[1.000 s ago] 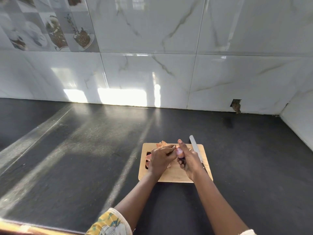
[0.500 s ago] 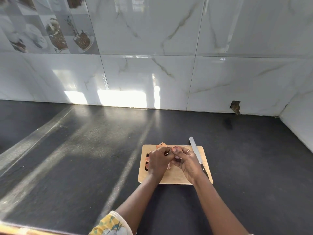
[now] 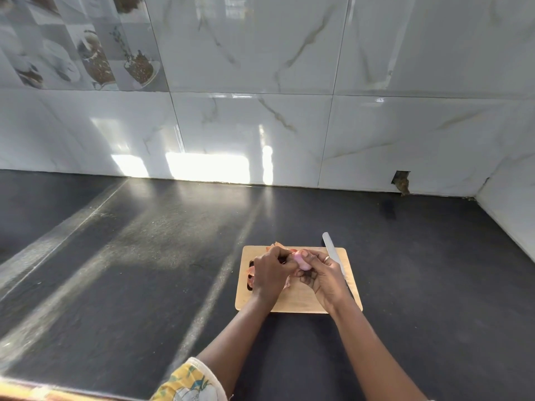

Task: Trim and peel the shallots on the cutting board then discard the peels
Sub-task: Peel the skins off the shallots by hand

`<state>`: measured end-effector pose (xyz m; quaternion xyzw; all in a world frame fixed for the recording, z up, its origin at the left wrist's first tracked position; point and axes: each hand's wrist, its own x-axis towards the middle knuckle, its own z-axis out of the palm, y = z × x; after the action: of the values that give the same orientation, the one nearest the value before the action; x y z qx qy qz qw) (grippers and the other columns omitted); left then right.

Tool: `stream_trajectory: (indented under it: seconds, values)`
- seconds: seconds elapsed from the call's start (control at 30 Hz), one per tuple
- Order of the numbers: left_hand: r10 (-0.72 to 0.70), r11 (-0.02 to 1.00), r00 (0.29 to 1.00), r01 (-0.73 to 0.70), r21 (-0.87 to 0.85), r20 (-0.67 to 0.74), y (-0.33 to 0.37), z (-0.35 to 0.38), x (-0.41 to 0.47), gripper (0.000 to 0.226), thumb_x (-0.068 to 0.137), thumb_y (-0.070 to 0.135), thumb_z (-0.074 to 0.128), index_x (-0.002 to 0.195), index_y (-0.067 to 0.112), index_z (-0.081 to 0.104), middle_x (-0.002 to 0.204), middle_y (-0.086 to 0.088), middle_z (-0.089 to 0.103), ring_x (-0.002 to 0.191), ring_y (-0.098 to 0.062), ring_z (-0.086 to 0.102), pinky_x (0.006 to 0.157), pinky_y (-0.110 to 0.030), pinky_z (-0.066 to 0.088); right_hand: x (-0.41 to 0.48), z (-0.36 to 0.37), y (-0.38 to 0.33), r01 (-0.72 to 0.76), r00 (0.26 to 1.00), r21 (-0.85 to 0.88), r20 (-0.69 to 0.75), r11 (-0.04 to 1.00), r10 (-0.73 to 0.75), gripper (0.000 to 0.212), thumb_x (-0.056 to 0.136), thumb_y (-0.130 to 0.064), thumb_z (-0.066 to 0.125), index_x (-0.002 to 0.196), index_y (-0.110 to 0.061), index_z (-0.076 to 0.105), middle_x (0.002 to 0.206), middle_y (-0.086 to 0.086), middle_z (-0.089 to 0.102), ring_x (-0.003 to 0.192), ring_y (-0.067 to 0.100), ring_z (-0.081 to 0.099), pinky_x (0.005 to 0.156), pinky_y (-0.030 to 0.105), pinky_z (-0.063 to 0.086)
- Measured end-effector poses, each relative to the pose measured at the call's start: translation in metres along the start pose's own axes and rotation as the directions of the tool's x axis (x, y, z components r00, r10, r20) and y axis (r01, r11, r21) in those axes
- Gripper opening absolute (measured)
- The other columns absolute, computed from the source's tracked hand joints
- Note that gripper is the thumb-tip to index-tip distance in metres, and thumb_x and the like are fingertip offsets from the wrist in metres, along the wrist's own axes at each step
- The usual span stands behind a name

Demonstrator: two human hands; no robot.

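Pink shallot between curled hands

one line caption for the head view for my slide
Left hand and right hand peel a shallot over a board; knife lies at its right edge.

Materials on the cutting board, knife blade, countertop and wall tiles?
Cutting board: looks like wood or bamboo, matte pale tan; grain too faint to tell. Knife blade: likely steel, smooth grey with sheen. Countertop: dark speckled stone, perhaps granite, semi-polished, reflecting sunlight streaks. Wall tiles: probably glossy marble-look ceramic; grout lines, mirror glare.
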<state>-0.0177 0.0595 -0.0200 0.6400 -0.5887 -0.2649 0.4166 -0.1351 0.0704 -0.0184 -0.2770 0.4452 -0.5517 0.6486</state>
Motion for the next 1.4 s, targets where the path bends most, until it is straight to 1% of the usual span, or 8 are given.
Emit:
stream_trajectory:
  seconds: [0.13,0.3,0.47,0.57,0.7,0.97,1.3,1.4]
  values:
    - [-0.026,0.997,1.0,0.025,-0.073,-0.011,0.005,-0.002,-0.003,0.012,0.08,0.022,0.067,0.085,0.012,0.073,0.078,-0.002,0.072,0.072,-0.013,0.064,0.069,-0.021,0.045,-0.001,0.002,-0.002,0.002,1.0,0.046,0.014,0.999,-0.003,0.016,0.093,-0.011,0.055,0.101,0.002,0.06,0.07,0.01,0.066,0.052,0.014,0.06,0.048,0.021,0.05]
    - [-0.045,0.963,0.997,0.061,-0.262,0.066,0.005,-0.006,-0.007,0.019,0.091,0.016,0.055,0.093,0.018,0.074,0.081,0.005,0.073,0.067,0.006,0.06,0.065,-0.01,0.042,-0.001,0.001,-0.007,-0.011,0.999,0.071,-0.032,0.997,0.013,0.011,0.097,-0.013,0.048,0.096,-0.009,0.057,0.074,0.009,0.066,0.053,0.015,0.063,0.048,0.023,0.051]
    - [-0.005,0.971,0.996,0.027,-0.238,0.091,0.005,-0.004,-0.007,0.015,0.079,0.026,0.071,0.093,0.022,0.074,0.081,0.011,0.072,0.073,0.011,0.062,0.065,-0.004,0.044,0.001,0.0,-0.004,0.002,1.0,0.114,-0.006,0.994,-0.002,0.007,0.097,-0.007,0.046,0.095,-0.01,0.053,0.08,0.011,0.063,0.07,0.021,0.066,0.061,0.03,0.058]
    - [0.02,0.975,0.997,-0.004,-0.22,0.071,0.003,-0.003,-0.006,0.011,0.08,0.022,0.07,0.09,0.022,0.075,0.082,0.007,0.074,0.073,0.006,0.063,0.069,-0.012,0.048,0.001,0.001,-0.004,0.017,1.0,0.151,-0.004,0.988,-0.017,0.01,0.095,-0.001,0.048,0.095,-0.008,0.055,0.083,0.012,0.064,0.075,0.022,0.065,0.063,0.028,0.059]
    - [0.042,0.984,0.999,-0.035,-0.172,0.035,0.003,-0.004,-0.005,0.011,0.083,0.012,0.066,0.089,0.012,0.075,0.084,0.0,0.074,0.067,0.016,0.057,0.064,-0.002,0.039,0.004,0.0,-0.002,0.022,0.999,0.147,-0.035,0.989,-0.017,0.009,0.095,-0.004,0.049,0.096,-0.006,0.058,0.09,0.014,0.063,0.078,0.023,0.063,0.065,0.027,0.059]
    - [0.013,0.995,1.0,-0.011,-0.098,0.02,0.0,-0.001,-0.001,0.013,0.087,0.008,0.057,0.089,0.009,0.069,0.085,-0.005,0.072,0.08,-0.02,0.063,0.064,-0.016,0.037,0.006,0.005,0.0,0.007,1.0,0.167,-0.022,0.986,-0.004,0.019,0.101,-0.021,0.04,0.095,-0.007,0.052,0.084,0.017,0.064,0.069,0.022,0.064,0.062,0.028,0.055]
    - [-0.156,0.944,0.985,0.171,-0.283,0.074,-0.006,0.001,0.001,0.02,0.092,0.009,0.049,0.079,0.019,0.061,0.084,-0.006,0.07,0.083,-0.023,0.068,0.08,-0.04,0.054,0.002,0.006,-0.007,-0.063,0.996,0.288,-0.043,0.955,0.079,0.03,0.101,-0.026,0.041,0.088,-0.004,0.056,0.065,0.012,0.067,0.052,0.016,0.061,0.05,0.023,0.053]
    - [-0.244,0.855,0.966,0.257,-0.45,0.088,-0.001,0.001,0.002,0.018,0.097,0.007,0.041,0.088,0.01,0.055,0.082,-0.013,0.069,0.073,-0.016,0.071,0.067,-0.033,0.058,0.005,0.001,-0.006,-0.097,0.991,0.279,-0.06,0.955,0.119,0.029,0.1,-0.03,0.043,0.092,-0.005,0.057,0.06,0.01,0.063,0.048,0.015,0.059,0.046,0.023,0.05]
